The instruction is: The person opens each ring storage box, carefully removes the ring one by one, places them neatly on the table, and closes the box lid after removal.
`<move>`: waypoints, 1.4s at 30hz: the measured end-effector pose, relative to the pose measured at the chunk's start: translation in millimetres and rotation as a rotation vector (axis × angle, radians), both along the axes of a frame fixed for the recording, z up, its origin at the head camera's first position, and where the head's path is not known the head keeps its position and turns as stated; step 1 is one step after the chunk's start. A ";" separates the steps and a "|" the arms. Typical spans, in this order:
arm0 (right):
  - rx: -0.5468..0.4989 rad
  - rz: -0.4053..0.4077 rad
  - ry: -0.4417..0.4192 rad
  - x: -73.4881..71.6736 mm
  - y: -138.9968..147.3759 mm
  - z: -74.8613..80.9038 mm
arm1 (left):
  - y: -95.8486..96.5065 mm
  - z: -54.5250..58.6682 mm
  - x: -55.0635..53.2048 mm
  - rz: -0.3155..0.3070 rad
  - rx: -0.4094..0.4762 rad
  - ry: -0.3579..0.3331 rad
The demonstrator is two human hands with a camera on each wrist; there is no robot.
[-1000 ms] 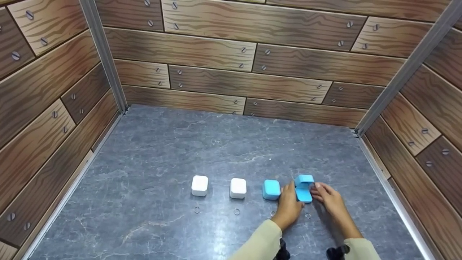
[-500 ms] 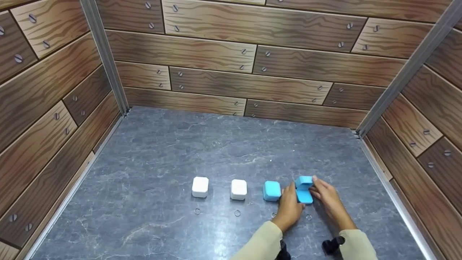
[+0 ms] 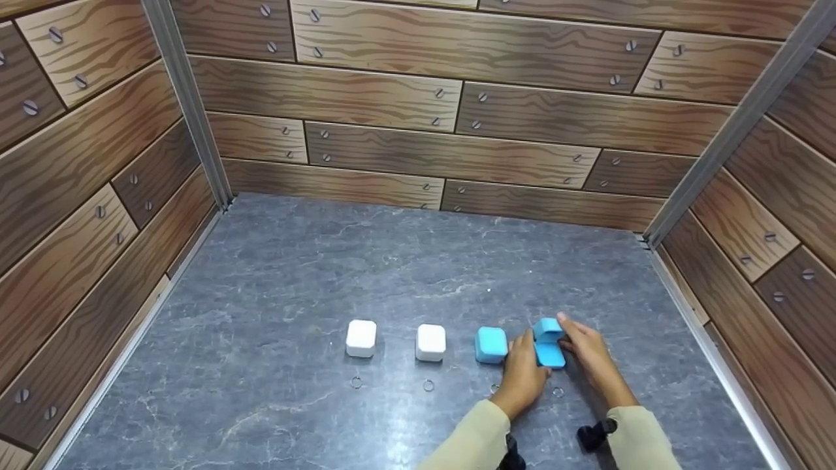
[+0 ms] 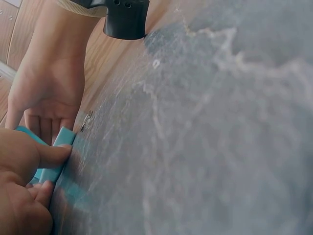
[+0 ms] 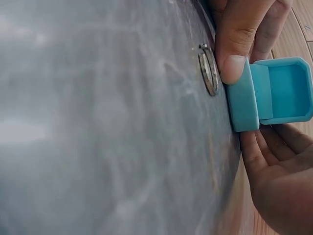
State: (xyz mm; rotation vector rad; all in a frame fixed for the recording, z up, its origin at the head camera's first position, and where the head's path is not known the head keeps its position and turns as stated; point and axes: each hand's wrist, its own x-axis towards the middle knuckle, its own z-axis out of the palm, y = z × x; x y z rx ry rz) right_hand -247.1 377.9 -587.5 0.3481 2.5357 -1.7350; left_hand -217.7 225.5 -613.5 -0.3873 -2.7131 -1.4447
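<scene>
A blue ring box (image 3: 549,354) stands on the table with its lid raised and its inside visible. My left hand (image 3: 522,375) grips its base from the left, thumb (image 5: 234,68) at the front. To its right, my right hand (image 3: 591,356) touches the side and upper edge of the raised lid with fairly straight fingers; some of its fingertips are hidden behind the box. In front lies a silver ring (image 5: 209,69), close to my left thumb. Immediately left of my left hand is a second blue ring box (image 3: 491,344), closed.
Two closed white ring boxes (image 3: 361,338) continue the row leftward. Rings lie in front of the boxes, such as one ring (image 3: 428,385) before the nearer white box; another is partly covered by my left wrist. Wood-patterned walls (image 3: 366,143) enclose the grey marbled table (image 3: 294,261).
My right hand has shifted slightly left and up, its fingertips going from the box's right side to the lid's upper corner. My left hand keeps its hold.
</scene>
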 end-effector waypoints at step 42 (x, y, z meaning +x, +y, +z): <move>-0.167 0.212 0.125 25.9 12.4 -7.3 | -0.5 -3.2 -1.3 0.019 -0.001 0.075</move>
